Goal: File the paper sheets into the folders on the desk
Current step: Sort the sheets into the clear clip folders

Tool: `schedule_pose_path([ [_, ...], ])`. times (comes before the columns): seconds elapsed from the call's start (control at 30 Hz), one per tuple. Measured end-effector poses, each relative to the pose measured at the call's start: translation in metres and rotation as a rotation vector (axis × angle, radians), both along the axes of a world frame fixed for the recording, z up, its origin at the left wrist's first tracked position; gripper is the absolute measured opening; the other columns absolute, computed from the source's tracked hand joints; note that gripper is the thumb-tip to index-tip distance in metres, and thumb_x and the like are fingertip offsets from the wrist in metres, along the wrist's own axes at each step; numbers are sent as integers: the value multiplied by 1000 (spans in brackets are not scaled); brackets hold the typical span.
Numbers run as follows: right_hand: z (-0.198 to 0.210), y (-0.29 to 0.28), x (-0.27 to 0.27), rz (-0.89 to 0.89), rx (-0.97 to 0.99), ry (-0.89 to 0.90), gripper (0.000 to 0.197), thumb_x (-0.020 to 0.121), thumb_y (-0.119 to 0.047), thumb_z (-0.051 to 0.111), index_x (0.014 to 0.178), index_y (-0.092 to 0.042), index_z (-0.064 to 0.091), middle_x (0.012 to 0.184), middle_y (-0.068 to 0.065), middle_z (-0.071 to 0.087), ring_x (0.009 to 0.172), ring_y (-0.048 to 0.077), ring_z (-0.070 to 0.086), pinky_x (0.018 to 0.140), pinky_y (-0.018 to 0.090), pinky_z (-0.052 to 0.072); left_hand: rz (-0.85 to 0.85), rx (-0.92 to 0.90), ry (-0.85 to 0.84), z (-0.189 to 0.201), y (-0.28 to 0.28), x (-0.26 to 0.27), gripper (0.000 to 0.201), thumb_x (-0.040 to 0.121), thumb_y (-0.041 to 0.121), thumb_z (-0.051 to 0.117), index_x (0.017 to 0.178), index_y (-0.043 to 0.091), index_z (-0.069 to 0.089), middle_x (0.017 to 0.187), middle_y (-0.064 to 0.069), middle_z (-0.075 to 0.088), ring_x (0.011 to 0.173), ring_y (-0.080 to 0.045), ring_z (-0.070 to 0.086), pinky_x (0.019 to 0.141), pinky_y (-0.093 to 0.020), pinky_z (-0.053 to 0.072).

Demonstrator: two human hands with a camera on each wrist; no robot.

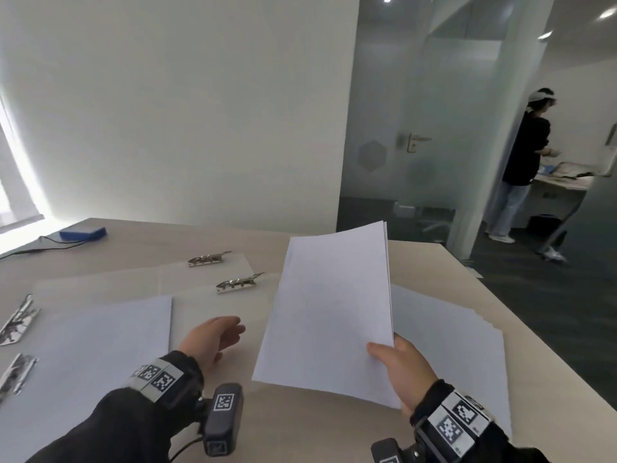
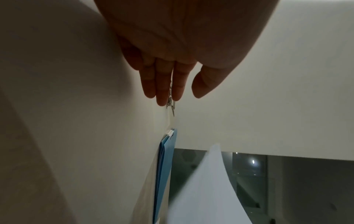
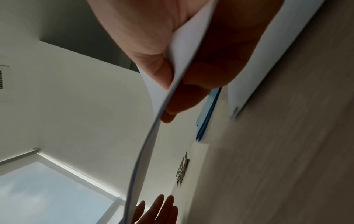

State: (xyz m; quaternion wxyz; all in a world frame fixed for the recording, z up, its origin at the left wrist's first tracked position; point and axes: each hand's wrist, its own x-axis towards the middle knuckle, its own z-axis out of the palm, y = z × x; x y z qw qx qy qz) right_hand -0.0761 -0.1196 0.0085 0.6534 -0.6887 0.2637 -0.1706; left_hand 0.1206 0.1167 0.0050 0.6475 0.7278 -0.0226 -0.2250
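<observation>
My right hand (image 1: 402,372) pinches a sheaf of sheets (image 1: 329,309) by one corner, lifted clear for filing; my left hand (image 1: 213,339) hovers spread, ready to steady the clip folder (image 1: 200,295) on the desk (image 1: 434,262).

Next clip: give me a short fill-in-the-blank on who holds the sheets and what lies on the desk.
1. The bundle of sheets is pinched at its near corner by the ____ hand.
2. The left hand holds ____.
3. The box at the desk's far left corner is ____ in colour.
4. The loose paper stack lies to the ____ of the raised sheets.

Missing words: right; nothing; blue; right
</observation>
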Motion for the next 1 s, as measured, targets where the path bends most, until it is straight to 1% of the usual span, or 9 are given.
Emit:
schedule_pose_path([
  [0.1, -3, 17, 20, 61, 24, 32, 23, 95, -4, 52, 104, -15, 70, 96, 1, 78, 92, 22, 72, 76, 33, 56, -18, -33, 60, -5, 16, -6, 30, 95, 34, 50, 114, 16, 65, 110, 0, 74, 108, -17, 64, 85, -35, 36],
  [0.17, -7, 32, 33, 117, 31, 54, 23, 95, -3, 52, 106, -12, 70, 98, 5, 78, 93, 26, 72, 81, 38, 57, -51, -23, 75, -9, 27, -12, 32, 95, 38, 49, 114, 17, 66, 108, -4, 75, 108, -23, 66, 85, -36, 40],
  [0.23, -12, 46, 44, 171, 32, 75, 22, 94, -4, 54, 107, -10, 69, 99, 7, 78, 94, 28, 73, 88, 43, 57, -58, 0, 46, -9, 39, -14, 29, 96, 29, 52, 113, 11, 67, 107, -12, 75, 105, -33, 67, 93, -45, 50],
  [0.3, -14, 58, 53, 225, 53, 101, 21, 93, -5, 55, 109, -7, 69, 100, 9, 78, 95, 30, 73, 90, 46, 57, -46, 34, 35, -7, 52, -13, 23, 97, 12, 50, 111, 4, 67, 105, -19, 74, 101, -38, 68, 93, -49, 53],
  [0.4, -12, 63, 62, 295, 109, 126, 20, 94, -10, 55, 105, -3, 70, 97, 11, 78, 92, 29, 73, 81, 38, 58, -43, 68, 71, -10, 72, -8, 22, 95, 3, 48, 106, -2, 66, 103, -26, 72, 99, -45, 68, 88, -52, 55],
  [0.5, -9, 59, 67, 337, 148, 175, 20, 92, -14, 55, 97, -4, 72, 81, 10, 72, 65, 23, 65, 56, 28, 51, -9, 120, 78, -16, 90, -1, 21, 90, 0, 51, 99, -4, 70, 99, -30, 72, 97, -50, 67, 91, -61, 51],
  [0.6, -13, 56, 71, 354, 170, 265, 22, 89, -17, 58, 104, -6, 70, 79, 13, 69, 54, 24, 60, 48, 25, 48, 12, 119, 85, -18, 100, -1, 20, 87, -1, 54, 96, -4, 71, 98, -30, 72, 96, -50, 67, 92, -61, 51],
  [0.77, -24, 54, 78, 357, 135, 313, 19, 89, -8, 54, 102, -5, 68, 72, 10, 69, 48, 20, 62, 45, 24, 47, -22, 118, 109, -17, 103, -2, 24, 62, 13, 64, 79, 2, 77, 94, -26, 74, 93, -46, 69, 92, -57, 52],
  [1.0, -27, 49, 81, 347, 125, 336, 24, 86, -7, 56, 107, -1, 67, 82, 17, 71, 63, 28, 64, 61, 35, 52, -56, 139, 98, -19, 102, 0, 35, 67, 16, 64, 97, -1, 72, 101, -24, 73, 100, -44, 67, 98, -57, 49],
])
